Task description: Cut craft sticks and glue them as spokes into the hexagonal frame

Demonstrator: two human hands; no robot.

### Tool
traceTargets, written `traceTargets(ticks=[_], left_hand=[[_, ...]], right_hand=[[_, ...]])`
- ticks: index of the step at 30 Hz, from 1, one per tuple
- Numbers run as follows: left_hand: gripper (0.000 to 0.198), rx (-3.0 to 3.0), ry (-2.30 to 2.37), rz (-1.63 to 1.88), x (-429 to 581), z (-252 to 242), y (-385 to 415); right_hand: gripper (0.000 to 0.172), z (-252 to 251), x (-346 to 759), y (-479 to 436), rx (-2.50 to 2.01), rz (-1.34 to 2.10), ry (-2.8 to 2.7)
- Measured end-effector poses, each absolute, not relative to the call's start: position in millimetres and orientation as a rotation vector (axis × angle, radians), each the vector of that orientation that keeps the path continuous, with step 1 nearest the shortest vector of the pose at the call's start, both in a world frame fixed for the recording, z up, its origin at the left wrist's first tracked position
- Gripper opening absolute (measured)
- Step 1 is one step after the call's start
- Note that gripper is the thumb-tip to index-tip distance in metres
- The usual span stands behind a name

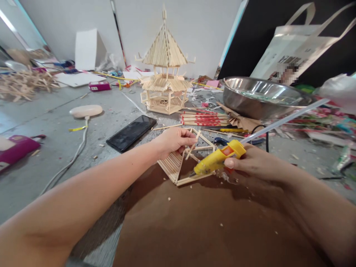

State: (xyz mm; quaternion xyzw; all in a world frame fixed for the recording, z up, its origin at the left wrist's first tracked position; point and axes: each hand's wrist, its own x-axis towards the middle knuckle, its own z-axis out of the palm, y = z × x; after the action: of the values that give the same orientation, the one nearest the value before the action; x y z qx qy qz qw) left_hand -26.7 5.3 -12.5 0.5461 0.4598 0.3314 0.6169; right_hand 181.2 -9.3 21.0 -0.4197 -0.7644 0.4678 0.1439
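Observation:
My left hand pinches a short wooden stick over a frame of glued sticks lying on a brown sheet. One section of that frame, under my left hand, is filled with a panel of parallel sticks; other sections look open. My right hand is wrapped round a yellow hot glue gun. A long clear glue stick juts out of its back end. The gun's nozzle points down to the left, near the front of the frame; whether it touches is unclear.
A black phone lies left of the frame. Behind stands a stick pagoda model. Red-tipped sticks, pliers and a metal basin are to the right. A white device trails a cable at left.

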Motion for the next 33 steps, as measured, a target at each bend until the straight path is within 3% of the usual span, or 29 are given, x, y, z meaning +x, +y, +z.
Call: traceTargets(ticks=[7,23,33], left_hand=[[0.016,1.270,1.083,0.748,-26.2,-12.2,5.4],[0.015,1.287,1.078,0.736,-25.8,-12.0,4.4],[0.015,1.299,1.093,0.725,-25.5,-12.7,3.8]], right_hand=[[0.025,19.2,180.2,-11.5,-1.207,1.356,-2.239],[0.021,19.6,180.9,-8.6,-1.242,1.338,-2.200],[0.030,23.0,182.7,-7.5,-1.289,1.280,-2.298]])
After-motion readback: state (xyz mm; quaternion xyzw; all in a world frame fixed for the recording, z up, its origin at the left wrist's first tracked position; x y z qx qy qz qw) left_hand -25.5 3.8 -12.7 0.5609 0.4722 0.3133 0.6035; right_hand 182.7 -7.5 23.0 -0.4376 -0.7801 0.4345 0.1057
